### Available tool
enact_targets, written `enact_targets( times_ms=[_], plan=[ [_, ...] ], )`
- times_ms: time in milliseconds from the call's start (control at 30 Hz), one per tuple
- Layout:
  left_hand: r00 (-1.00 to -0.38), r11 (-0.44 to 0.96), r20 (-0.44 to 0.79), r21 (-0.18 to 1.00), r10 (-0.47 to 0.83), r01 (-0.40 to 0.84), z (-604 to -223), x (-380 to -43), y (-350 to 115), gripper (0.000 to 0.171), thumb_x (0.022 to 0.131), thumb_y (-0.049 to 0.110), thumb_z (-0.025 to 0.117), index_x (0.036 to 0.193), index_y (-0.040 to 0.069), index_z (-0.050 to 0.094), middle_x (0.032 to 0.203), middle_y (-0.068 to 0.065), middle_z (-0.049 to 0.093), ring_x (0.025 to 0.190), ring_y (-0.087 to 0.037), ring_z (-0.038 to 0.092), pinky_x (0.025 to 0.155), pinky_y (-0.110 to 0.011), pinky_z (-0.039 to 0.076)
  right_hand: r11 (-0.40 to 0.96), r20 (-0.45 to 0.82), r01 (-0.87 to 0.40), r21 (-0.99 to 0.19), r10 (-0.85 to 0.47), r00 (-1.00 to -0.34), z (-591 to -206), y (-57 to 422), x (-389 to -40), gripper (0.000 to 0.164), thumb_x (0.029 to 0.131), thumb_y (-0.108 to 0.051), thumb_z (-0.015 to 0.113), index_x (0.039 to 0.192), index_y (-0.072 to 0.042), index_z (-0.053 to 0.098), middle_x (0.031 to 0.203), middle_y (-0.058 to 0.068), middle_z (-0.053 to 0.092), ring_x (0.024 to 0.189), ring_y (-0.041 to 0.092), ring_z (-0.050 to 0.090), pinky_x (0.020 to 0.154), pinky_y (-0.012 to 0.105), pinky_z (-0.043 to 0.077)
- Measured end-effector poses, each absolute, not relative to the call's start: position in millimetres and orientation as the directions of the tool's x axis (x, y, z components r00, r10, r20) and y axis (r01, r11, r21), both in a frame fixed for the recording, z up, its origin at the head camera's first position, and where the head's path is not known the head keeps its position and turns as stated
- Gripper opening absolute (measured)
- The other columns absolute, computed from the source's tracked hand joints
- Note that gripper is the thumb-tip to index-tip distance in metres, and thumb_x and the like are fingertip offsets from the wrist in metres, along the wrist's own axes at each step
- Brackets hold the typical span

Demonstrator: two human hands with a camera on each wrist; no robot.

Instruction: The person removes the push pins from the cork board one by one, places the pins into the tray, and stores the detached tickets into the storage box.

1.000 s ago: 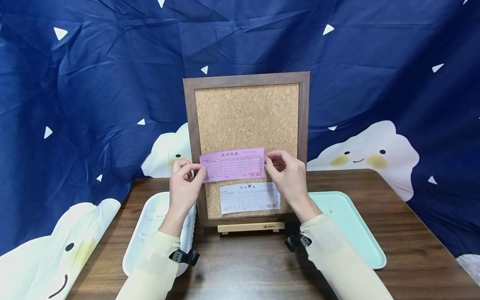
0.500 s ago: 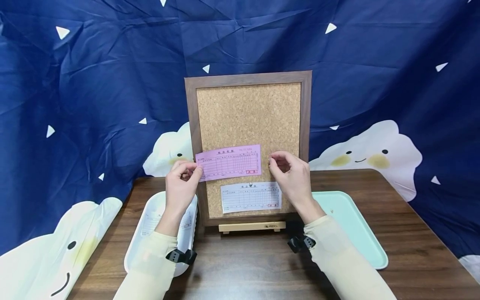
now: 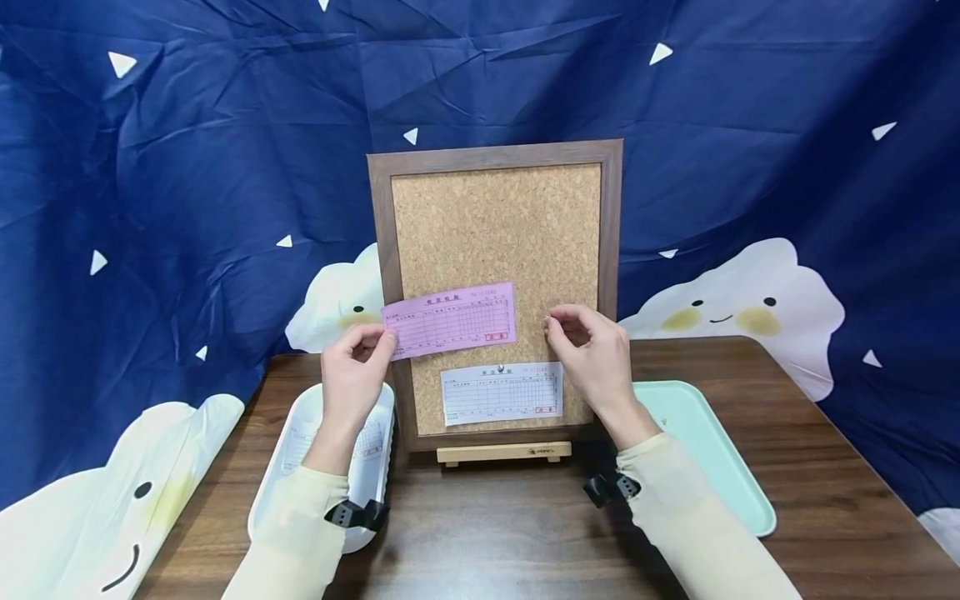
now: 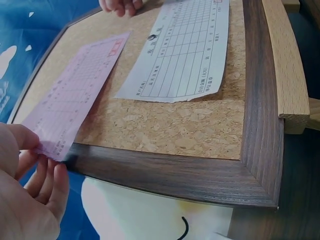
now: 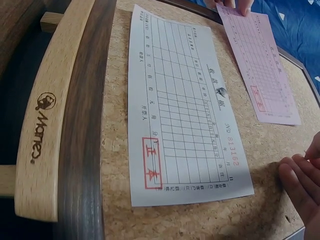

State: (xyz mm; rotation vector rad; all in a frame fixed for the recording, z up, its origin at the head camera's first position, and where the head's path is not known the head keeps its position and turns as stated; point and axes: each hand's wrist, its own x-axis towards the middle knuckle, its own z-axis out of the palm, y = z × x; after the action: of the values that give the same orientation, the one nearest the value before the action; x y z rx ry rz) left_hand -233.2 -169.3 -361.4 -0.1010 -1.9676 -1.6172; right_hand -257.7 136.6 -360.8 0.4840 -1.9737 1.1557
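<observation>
My left hand (image 3: 351, 371) pinches the lower left corner of a pink receipt slip (image 3: 453, 318) between thumb and fingers. The slip tilts up to the right in front of the cork board (image 3: 495, 225), its right end free. Below it a white receipt slip (image 3: 502, 393) hangs on the cork, held by a silver push pin (image 3: 501, 367) at its upper middle. To the right of both slips, my right hand (image 3: 596, 358) is close to the cork, thumb and fingertips together. A tiny pin-like thing shows at those fingertips; its exact kind is too small to tell.
The brown-framed board stands on a wooden easel (image 3: 504, 453) on the table. A white tray (image 3: 261, 492) with more slips lies at left, partly behind my left arm. At right lies a mint tray (image 3: 720, 450) with small items. A blue curtain (image 3: 187, 208) hangs behind.
My left hand has drawn the pink slip left and slightly up, away from my right hand. My right hand no longer touches the slip's right edge and has shifted a little right.
</observation>
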Motion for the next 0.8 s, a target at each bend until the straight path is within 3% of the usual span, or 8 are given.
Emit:
enact_targets(
  times_ms=[133,433,533,800],
  plan=[
    [-0.831,0.237,0.462,0.884,-0.310,0.403,-362.5,-232.6,-171.3,0.015,0.098,0.003,0.074,0.105,-0.009,0.078,0.084,0.003,0.075,0.075,0.001,0.065,0.071,-0.012,0.054,0.515,0.789,-0.661,-0.546,0.052,-0.612,-360.9,137.8,-257.6,0.006,0.091,0.002,0.078,0.097,0.001,0.080,0.089,0.015,0.081,0.073,0.012,0.071,0.068,0.006,0.050],
    [-0.828,0.286,0.455,0.883,-0.326,0.373,-363.4,-229.2,-175.3,0.019,0.100,0.007,0.075,0.110,-0.008,0.080,0.104,-0.030,0.078,0.077,0.010,0.068,0.073,-0.009,0.055,0.498,0.791,-0.671,-0.549,0.050,-0.610,-362.4,138.9,-257.6,0.008,0.090,0.005,0.078,0.098,0.002,0.080,0.092,0.016,0.082,0.077,0.003,0.069,0.071,0.007,0.053],
    [-0.825,0.298,0.454,0.882,-0.336,0.365,-362.0,-227.7,-176.1,0.020,0.100,0.007,0.075,0.111,-0.008,0.080,0.105,-0.032,0.078,0.076,0.012,0.068,0.072,-0.008,0.055,0.495,0.792,-0.673,-0.550,0.052,-0.609,-361.9,139.3,-256.9,0.008,0.090,0.006,0.078,0.098,0.003,0.081,0.092,0.017,0.082,0.078,-0.002,0.067,0.072,0.008,0.055],
    [-0.816,0.281,0.440,0.893,-0.374,0.352,-362.1,-225.6,-177.9,0.020,0.099,0.006,0.076,0.111,-0.009,0.080,0.105,-0.032,0.078,0.076,0.012,0.069,0.071,-0.008,0.056,0.490,0.782,-0.665,-0.563,0.055,-0.621,-359.6,140.5,-252.9,0.008,0.090,0.006,0.079,0.098,0.003,0.081,0.095,0.017,0.082,0.080,0.001,0.070,0.075,0.006,0.055]
  ],
)
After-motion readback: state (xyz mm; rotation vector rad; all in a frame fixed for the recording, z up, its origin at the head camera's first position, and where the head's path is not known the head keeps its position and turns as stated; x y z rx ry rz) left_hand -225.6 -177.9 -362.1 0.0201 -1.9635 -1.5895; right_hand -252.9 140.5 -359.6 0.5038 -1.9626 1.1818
